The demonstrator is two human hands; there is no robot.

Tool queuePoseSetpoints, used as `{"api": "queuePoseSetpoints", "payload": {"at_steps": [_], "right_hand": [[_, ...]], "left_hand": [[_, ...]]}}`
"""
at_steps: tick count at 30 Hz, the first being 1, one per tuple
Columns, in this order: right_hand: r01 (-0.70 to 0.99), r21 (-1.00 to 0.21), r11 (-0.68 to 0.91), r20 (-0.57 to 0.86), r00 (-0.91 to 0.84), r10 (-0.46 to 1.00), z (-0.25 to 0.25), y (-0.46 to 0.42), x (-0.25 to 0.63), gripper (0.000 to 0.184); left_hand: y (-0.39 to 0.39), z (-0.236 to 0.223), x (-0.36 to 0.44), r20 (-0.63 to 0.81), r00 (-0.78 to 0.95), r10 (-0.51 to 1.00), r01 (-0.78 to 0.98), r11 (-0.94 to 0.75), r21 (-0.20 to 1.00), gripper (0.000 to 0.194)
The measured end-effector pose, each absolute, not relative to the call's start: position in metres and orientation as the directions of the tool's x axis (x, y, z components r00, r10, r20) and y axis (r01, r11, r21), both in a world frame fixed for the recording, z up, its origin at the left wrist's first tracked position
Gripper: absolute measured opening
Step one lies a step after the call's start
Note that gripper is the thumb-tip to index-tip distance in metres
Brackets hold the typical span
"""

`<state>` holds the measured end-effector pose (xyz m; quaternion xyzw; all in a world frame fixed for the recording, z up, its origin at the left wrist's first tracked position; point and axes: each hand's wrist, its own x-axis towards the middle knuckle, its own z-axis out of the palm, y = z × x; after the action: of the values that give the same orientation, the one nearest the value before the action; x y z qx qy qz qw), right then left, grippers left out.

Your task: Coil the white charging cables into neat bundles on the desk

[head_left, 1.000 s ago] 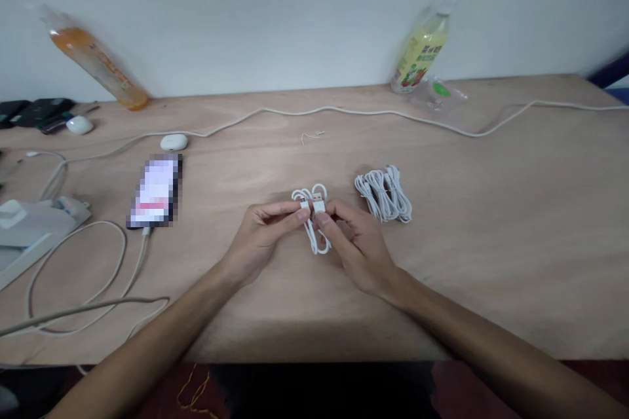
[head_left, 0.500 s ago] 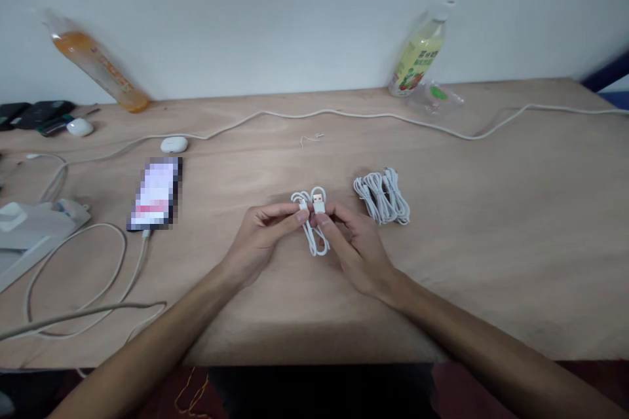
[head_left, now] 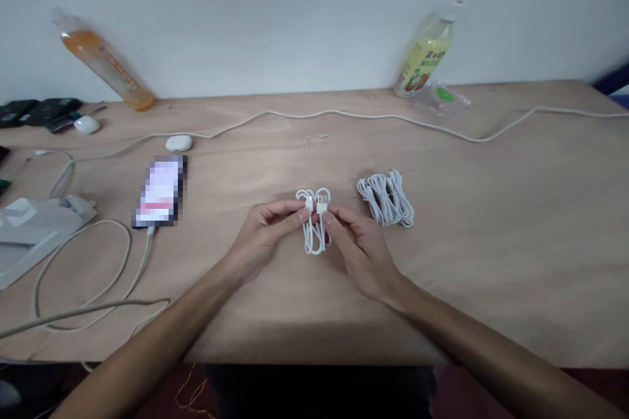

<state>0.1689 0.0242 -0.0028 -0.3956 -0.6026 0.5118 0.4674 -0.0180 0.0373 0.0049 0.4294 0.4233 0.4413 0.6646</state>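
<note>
Between my two hands is a white USB cable (head_left: 315,245), folded into loops. My left hand (head_left: 268,236) pinches it near the smaller plug (head_left: 308,201) between thumb and fingers. Beside that, my right hand (head_left: 361,245) grips it at the wider USB-A plug (head_left: 322,201). Both plugs point away from me, side by side, and the loops hang below and behind them. To the right of my right hand lies a row of bundled white cables (head_left: 386,200) on the wooden table (head_left: 491,229).
A phone (head_left: 162,193) with a charging cord lies left, near a white earbud case (head_left: 179,143). Against the wall stand an orange drink bottle (head_left: 105,65) and a yellow one (head_left: 425,55). A long white cord (head_left: 383,116) crosses the back; a short twist tie (head_left: 314,139) lies before it.
The two plugs have turned slightly and now stand more upright and level in my fingers. The whole view has shifted a little; both hands keep their grip.
</note>
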Motion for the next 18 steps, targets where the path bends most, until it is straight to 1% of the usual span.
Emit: {"api": "queuePoseSetpoints", "payload": {"at_steps": [4,10,18], "right_hand": [[-0.023,-0.99,0.139,0.14,-0.26,0.955,-0.0023,0.0231,0.1692,0.027],[-0.041,-0.992,0.115,0.122,-0.271,0.955,-0.0044,0.0235,0.1696,0.026],[-0.006,-0.994,0.112,0.109,-0.27,0.957,-0.0058,0.0232,0.17,0.029]], "left_hand": [[0.0368,0.0062,-0.0175,-0.199,0.273,0.941,-0.235,0.266,0.935,0.021],[0.0373,0.0051,-0.0182,-0.2,0.28,0.939,-0.238,0.27,0.933,0.023],[0.0375,0.0055,-0.0187,-0.227,0.275,0.934,-0.245,0.296,0.923,0.027]]}}
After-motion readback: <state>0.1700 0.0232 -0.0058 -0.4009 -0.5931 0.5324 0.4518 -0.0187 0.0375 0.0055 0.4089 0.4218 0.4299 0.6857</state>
